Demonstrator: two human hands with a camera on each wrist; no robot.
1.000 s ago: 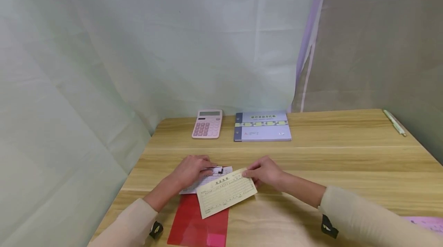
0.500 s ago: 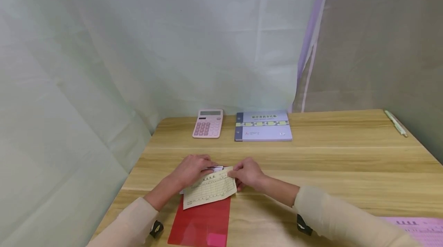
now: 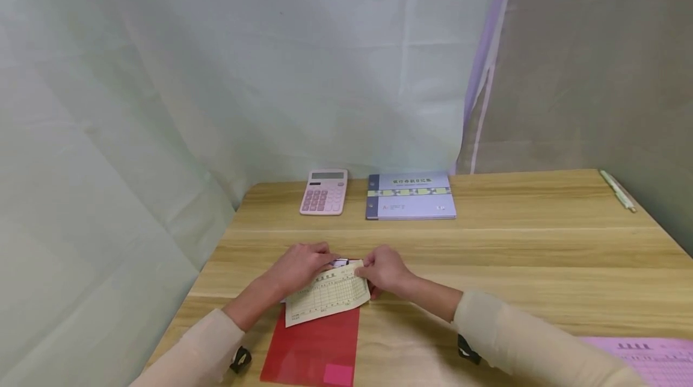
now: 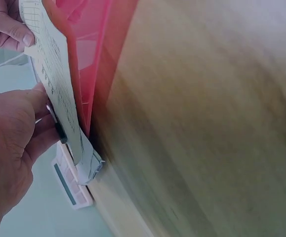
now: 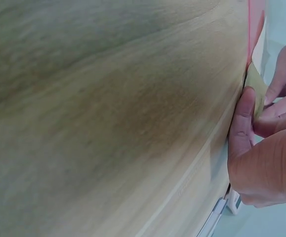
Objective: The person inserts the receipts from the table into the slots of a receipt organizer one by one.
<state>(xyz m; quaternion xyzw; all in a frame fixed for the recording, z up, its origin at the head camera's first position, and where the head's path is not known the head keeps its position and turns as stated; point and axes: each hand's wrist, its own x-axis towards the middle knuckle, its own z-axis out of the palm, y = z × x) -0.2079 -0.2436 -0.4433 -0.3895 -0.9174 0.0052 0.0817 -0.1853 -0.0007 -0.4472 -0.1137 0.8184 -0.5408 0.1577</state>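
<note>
On the wooden table [image 3: 487, 254], a red plastic folder [image 3: 311, 354] lies nearest, its upper part overlapped by a pale yellow printed form [image 3: 327, 298] that looks light, limp and easily creased, so best held by an edge or corner. The right hand [image 3: 385, 269] pinches its upper right corner, while the left hand [image 3: 299, 268] pinches a stiffer black binder clip [image 4: 60, 130] by the form's top edge. Beyond lie a pink calculator [image 3: 325, 192] and a bank deposit journal [image 3: 411, 195].
</note>
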